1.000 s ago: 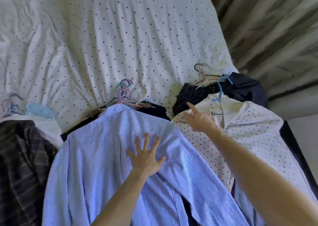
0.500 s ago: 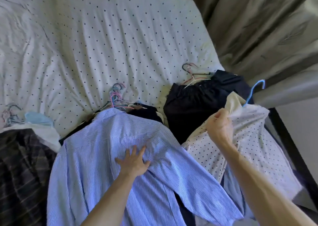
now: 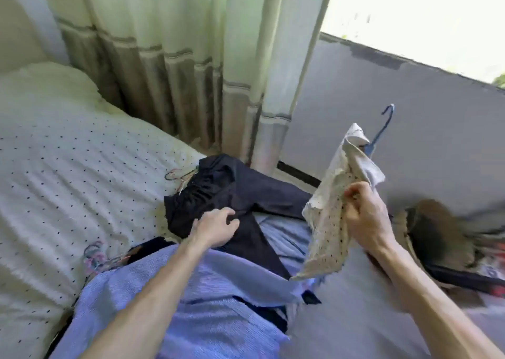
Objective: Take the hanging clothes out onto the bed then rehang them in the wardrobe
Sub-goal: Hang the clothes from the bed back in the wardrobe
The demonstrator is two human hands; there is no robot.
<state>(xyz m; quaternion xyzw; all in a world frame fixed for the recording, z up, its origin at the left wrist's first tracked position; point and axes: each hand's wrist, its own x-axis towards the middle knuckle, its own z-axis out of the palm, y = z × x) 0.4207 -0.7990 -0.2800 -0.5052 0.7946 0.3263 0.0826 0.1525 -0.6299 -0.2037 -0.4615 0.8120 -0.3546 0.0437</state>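
A person's right hand [image 3: 366, 216] is closed round the bunched upper part of a cream shirt with small dark dots [image 3: 326, 222] and holds it raised above a bed with a white, dark-dotted sheet [image 3: 68, 167]. A thin blue plastic hanger [image 3: 381, 132] sticks up from the shirt's neck. The left hand [image 3: 216, 226] is lower, fingers curled into a dark navy garment [image 3: 218, 186], apparently pinching a fold. That garment lies crumpled on the bed, touching a pale blue striped shirt [image 3: 191, 290] spread nearer the camera. A tangle of pink and blue hanger hooks [image 3: 94, 254] shows at the striped shirt's far edge. A pleated beige curtain [image 3: 177, 58] hangs behind.

The taking-out looks done. Rehanging seems barely begun: only the cream shirt is up, at least two garments remain, and no wardrobe is in view.
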